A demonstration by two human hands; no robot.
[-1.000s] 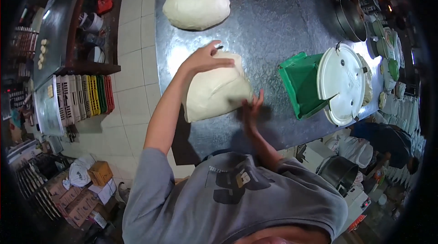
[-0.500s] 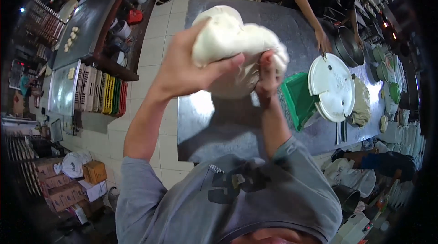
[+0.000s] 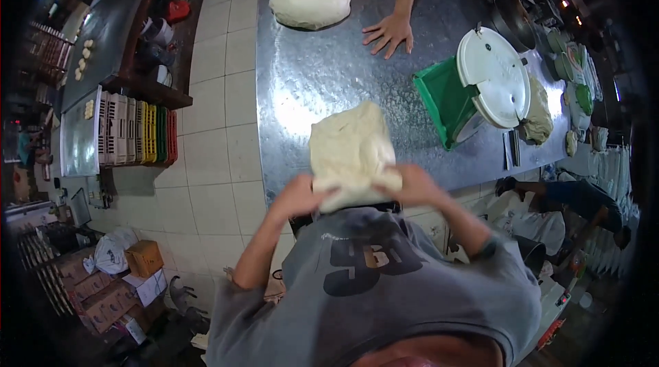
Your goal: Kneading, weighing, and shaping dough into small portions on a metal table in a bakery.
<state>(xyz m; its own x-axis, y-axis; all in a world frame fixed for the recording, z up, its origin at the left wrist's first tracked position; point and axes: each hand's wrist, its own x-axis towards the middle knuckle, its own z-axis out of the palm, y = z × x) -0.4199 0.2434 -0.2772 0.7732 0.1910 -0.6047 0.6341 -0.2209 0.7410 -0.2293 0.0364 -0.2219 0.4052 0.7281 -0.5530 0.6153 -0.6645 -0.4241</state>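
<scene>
A slab of pale dough (image 3: 351, 144) lies at the near edge of the metal table, its far end spread flat and its near end folded into a thick roll. My left hand (image 3: 300, 195) is closed on the left corner of that near end. On the right corner, my right hand (image 3: 415, 185) grips the same roll, its fingers slightly blurred. The fingertips of both hands are partly hidden in the dough. A smooth, rounded mass of dough (image 3: 310, 0) rests at the table's far left corner, apart from my hands.
A co-worker's hand (image 3: 390, 34) is spread flat on the metal table (image 3: 295, 65). To the right stands a green scale-like stand (image 3: 439, 96) with a white round plate (image 3: 494, 75). Metal tools (image 3: 511, 149) and a covered lump (image 3: 540, 110) lie beside it. Stacked crates (image 3: 141, 130) stand left.
The dough between my hands has come down from high above the table onto its near edge. My hands have moved toward me. The rounded dough and the co-worker's flat hand now show.
</scene>
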